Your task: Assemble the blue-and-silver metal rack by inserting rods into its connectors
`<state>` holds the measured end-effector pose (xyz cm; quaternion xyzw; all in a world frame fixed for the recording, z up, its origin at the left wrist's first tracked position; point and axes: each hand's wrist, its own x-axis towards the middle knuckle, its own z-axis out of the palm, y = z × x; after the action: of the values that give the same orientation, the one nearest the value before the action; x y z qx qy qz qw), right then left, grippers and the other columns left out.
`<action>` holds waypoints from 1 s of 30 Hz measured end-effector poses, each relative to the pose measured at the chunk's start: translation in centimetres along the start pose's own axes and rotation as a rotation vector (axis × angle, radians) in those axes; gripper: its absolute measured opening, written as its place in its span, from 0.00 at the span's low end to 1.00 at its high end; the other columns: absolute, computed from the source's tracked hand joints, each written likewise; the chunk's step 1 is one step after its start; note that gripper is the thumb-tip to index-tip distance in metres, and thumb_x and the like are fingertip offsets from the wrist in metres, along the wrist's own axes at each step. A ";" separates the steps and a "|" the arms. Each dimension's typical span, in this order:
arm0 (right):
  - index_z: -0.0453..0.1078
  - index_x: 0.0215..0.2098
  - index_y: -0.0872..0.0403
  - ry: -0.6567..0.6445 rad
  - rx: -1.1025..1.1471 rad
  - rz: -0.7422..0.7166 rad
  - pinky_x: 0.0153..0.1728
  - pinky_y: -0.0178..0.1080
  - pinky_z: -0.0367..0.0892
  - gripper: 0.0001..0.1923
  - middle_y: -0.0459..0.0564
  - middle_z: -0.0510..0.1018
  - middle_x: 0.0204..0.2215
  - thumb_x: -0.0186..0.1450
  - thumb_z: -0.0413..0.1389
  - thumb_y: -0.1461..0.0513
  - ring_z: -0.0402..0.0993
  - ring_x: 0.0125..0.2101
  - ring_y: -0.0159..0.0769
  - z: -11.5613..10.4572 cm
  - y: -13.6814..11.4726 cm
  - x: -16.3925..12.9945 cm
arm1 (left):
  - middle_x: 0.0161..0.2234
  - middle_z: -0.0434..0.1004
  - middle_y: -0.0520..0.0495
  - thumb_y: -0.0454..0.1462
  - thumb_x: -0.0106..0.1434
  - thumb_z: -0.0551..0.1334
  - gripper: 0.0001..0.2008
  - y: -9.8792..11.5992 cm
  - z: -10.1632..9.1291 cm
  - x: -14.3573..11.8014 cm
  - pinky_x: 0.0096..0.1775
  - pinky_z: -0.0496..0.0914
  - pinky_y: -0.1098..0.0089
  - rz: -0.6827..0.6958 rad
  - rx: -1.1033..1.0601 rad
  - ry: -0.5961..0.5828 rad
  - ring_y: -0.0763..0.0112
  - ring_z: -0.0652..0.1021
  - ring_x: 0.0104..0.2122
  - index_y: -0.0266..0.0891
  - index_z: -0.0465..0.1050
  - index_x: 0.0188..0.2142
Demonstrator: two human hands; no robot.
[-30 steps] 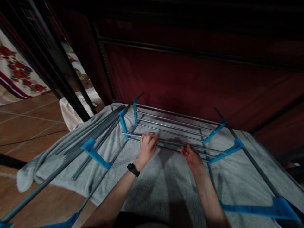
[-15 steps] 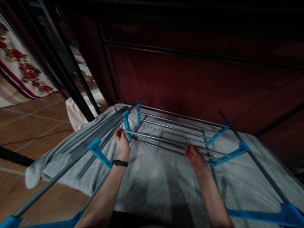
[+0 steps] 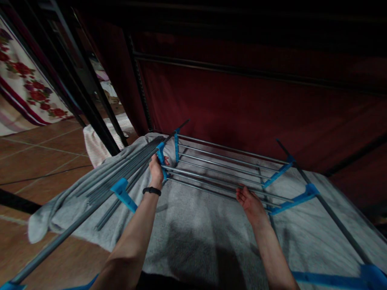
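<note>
Open grey towel between the arms; rack rods block ahead.

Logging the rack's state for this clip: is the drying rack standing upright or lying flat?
Lying flat. The drying rack rests on the grey blanket, its rails level; the left hand grips a blue bracket.

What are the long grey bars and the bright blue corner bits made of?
The long grey bars look like metal tubes with a smooth, faintly shiny finish; they catch light along their length. The bright blue corner bits look like moulded plastic, matte and evenly coloured. Neither can be told for certain.
</note>
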<state>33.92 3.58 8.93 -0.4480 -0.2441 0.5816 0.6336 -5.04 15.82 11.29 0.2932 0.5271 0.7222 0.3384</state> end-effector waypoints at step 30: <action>0.80 0.35 0.50 0.024 0.021 0.004 0.37 0.37 0.75 0.17 0.48 0.84 0.32 0.51 0.74 0.52 0.80 0.34 0.35 0.1 -0.2 0.3 | 0.17 0.63 0.51 0.64 0.64 0.42 0.33 -1.2 1.8 1.6 0.23 0.62 0.70 0.018 0.051 0.219 0.72 0.66 0.18 0.44 0.62 0.19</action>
<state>33.98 3.91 9.07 -0.4486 -0.2295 0.5800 0.6401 -4.35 18.32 10.77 0.2260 0.5764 0.7393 0.2647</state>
